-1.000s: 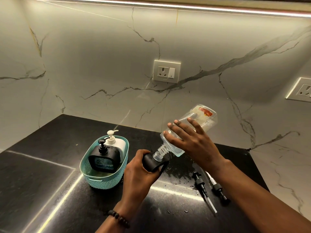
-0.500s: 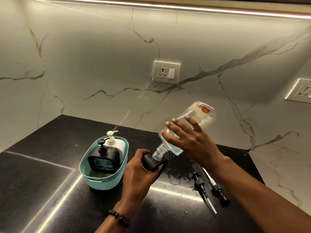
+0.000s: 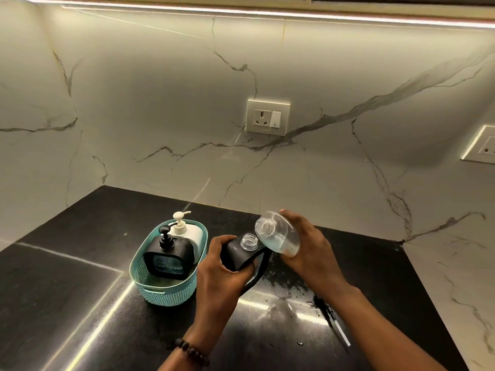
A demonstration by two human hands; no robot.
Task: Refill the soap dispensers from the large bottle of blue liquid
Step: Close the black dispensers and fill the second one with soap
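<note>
Black counter (image 3: 80, 303): clear bottle (image 3: 277, 232) in right hand (image 3: 308, 249), mouth beside dispenser (image 3: 242, 251).

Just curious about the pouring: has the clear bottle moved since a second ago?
Yes. The clear bottle has swung down off the black dispenser's open neck; its mouth now faces the camera.

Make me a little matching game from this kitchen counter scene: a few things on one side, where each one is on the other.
Things:
1. clear bottle
2. black open-necked dispenser
3. white pump dispenser
4. loose pump

Places:
A. lying on the counter
B. standing in the teal basket
C. held in the right hand
D. held in the left hand

Pairs: 1-C, 2-D, 3-B, 4-A
</note>
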